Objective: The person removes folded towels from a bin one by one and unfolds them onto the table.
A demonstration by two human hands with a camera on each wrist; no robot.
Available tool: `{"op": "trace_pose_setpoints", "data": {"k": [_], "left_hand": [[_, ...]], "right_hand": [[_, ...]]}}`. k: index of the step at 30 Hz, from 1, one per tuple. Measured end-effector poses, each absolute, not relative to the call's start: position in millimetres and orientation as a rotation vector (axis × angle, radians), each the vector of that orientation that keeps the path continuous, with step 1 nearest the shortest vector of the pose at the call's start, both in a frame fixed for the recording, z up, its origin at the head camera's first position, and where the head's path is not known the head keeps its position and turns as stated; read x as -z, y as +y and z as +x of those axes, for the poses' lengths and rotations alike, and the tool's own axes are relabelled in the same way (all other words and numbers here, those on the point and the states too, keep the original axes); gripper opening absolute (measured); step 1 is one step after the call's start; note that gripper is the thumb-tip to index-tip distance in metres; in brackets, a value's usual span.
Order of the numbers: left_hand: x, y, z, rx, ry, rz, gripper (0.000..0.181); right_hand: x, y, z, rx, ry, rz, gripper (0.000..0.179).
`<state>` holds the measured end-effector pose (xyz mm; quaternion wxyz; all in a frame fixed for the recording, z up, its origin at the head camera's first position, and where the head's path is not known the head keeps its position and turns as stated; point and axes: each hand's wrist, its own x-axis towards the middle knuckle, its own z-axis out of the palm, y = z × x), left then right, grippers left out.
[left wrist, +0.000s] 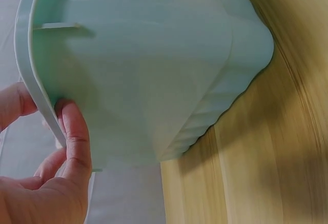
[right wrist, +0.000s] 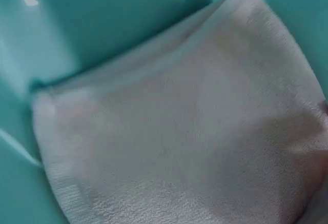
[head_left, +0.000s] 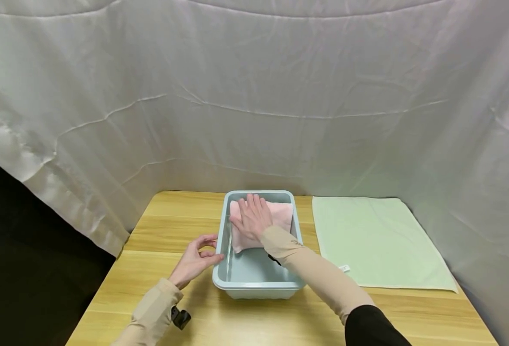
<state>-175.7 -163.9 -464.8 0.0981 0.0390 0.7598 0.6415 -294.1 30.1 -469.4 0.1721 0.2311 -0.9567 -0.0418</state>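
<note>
A pale blue plastic bin (head_left: 260,285) stands on the wooden table. Inside it, toward the far end, lies a folded pink towel (head_left: 282,214). My right hand (head_left: 252,218) rests flat on this towel with its fingers spread. My left hand (head_left: 196,259) is at the bin's left side. In the left wrist view its fingers (left wrist: 76,142) pinch the rim (left wrist: 24,44) of the bin from both sides. The right wrist view shows the towel (right wrist: 169,131) close up, its layered folded edge facing the bin wall; little of the hand appears there.
To the right of the bin a light green towel (head_left: 379,240) is spread flat on the table, with a small white tag (head_left: 344,268) at its near left corner. Grey curtains (head_left: 258,105) hang behind and beside the wooden table (head_left: 163,230).
</note>
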Motion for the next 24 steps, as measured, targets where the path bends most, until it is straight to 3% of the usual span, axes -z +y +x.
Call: {"op": "trace_pose_setpoints", "data": {"k": [24], "left_hand": [[457, -199, -179, -1.822, 2.309, 0.130, 0.063]], "right_hand": [[390, 31, -284, -0.060, -2.459, 0.775, 0.044]]}}
